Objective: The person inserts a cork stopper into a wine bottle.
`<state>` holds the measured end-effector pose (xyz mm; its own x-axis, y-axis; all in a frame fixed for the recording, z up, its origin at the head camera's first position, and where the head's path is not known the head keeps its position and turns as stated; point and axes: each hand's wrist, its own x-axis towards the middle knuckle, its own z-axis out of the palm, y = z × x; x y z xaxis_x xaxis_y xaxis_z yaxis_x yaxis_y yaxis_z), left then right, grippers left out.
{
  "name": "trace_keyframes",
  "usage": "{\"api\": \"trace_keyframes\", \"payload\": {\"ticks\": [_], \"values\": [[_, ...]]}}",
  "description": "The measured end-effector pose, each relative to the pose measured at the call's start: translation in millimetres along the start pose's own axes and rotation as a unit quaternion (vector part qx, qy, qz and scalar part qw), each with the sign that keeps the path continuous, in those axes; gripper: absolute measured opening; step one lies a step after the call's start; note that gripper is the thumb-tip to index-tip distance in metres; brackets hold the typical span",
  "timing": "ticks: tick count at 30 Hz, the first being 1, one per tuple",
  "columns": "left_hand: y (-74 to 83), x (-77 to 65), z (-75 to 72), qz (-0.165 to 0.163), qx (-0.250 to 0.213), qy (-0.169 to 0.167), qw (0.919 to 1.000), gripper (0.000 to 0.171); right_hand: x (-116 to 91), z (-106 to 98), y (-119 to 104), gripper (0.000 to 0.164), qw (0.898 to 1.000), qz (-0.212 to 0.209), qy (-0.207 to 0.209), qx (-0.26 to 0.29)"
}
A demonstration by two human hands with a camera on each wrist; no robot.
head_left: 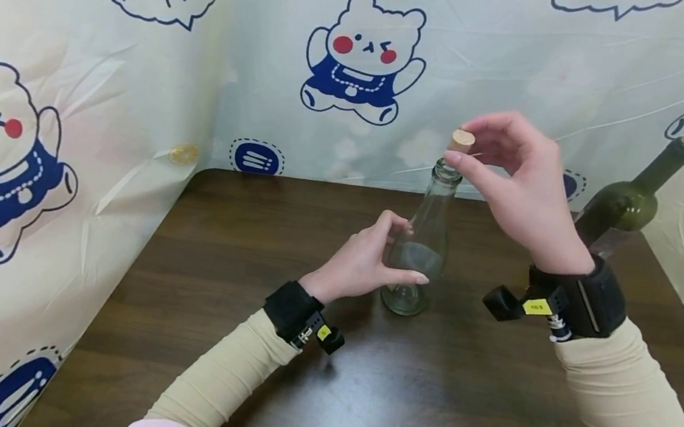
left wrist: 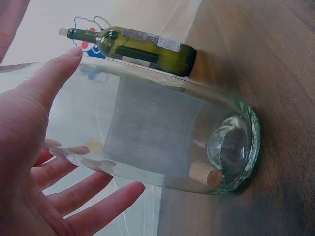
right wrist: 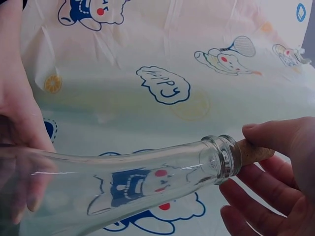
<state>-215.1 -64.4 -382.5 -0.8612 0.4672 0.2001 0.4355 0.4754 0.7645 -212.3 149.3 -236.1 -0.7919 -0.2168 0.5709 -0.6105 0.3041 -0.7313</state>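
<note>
A clear glass bottle stands upright on the dark wooden table. My left hand is round its body, thumb on the near side and fingers on the far side; in the left wrist view several fingers look loosely spread. At the bottle's mouth, my right hand pinches a cork between thumb and fingers. The right wrist view shows that cork at the rim, its upper part standing out. Low down in the clear bottle, another cork appears to lie inside by the base.
Behind my right wrist stands a green wine bottle with a cork in its neck, partly hidden by the hand. The wooden table reaches back to a cloth printed with bears, which hangs behind and along the sides.
</note>
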Motion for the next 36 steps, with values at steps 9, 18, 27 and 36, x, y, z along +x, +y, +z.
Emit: {"api": "trace_keyframes", "payload": {"ticks": [9,18,27,36], "values": [[1.6,1.2,-1.4,-0.001,-0.001,-0.002,1.0,0.078,-2.8,1.1,5.8,0.031,1.0,-0.004,-0.02,-0.014],[-0.2,0.8,-0.1,0.004,0.002,-0.002,1.0,0.076,-4.5,11.7,23.2,0.035,0.99,0.057,-0.068,0.107],[-1.2,-0.7,2.2,-0.001,-0.006,0.003,1.0,0.077,6.2,29.4,24.5,0.073,0.936,0.17,-0.119,0.284],[-2.5,0.6,1.7,0.008,-0.018,0.001,0.9998,0.076,11.0,41.7,24.9,0.072,0.939,0.156,-0.115,0.285]]}}
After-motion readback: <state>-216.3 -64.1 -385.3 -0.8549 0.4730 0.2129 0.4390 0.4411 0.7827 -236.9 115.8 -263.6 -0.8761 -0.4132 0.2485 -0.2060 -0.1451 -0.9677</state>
